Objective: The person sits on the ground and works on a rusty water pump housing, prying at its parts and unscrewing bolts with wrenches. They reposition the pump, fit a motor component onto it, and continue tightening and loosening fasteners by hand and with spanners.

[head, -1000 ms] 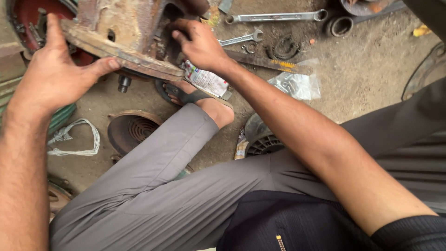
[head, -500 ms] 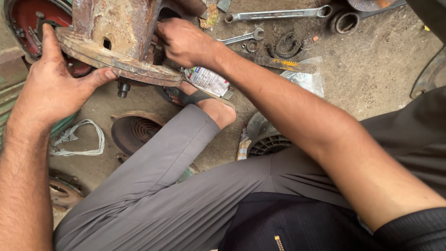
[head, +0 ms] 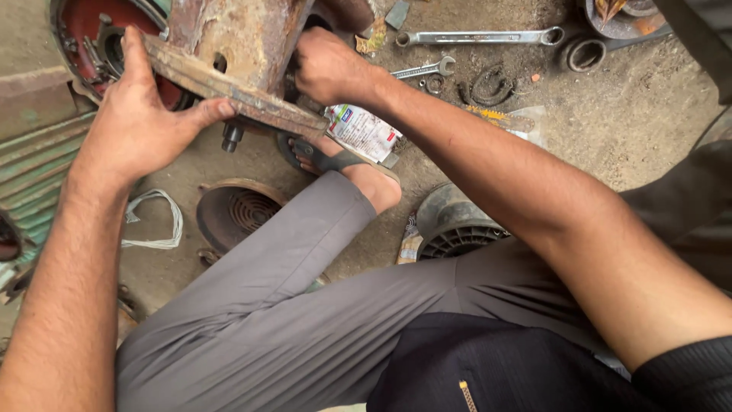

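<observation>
A rusty metal housing point(head: 240, 38) with a flat flange edge point(head: 252, 99) stands on the dirt floor at the top of the view. My left hand point(head: 141, 122) grips the flange's left end, thumb under it and fingers over the top. My right hand point(head: 328, 69) is closed against the housing's right side, fingers tucked behind it; what they hold is hidden. A dark bolt point(head: 231, 137) hangs below the flange. A red round part point(head: 99, 38) lies behind the housing at the left.
Two spanners point(head: 476, 36) point(head: 423, 70) lie on the ground at the top. A white packet point(head: 362, 131) rests by my sandalled foot point(head: 343, 164). A round fan cover point(head: 240, 210), a dark finned cover point(head: 454, 225), a green ribbed casing point(head: 34, 164) and white cord point(head: 156, 221) surround my leg.
The housing has turned more upright and shifted left. My right hand moved from its upper face to its right side. My left hand stayed on the flange.
</observation>
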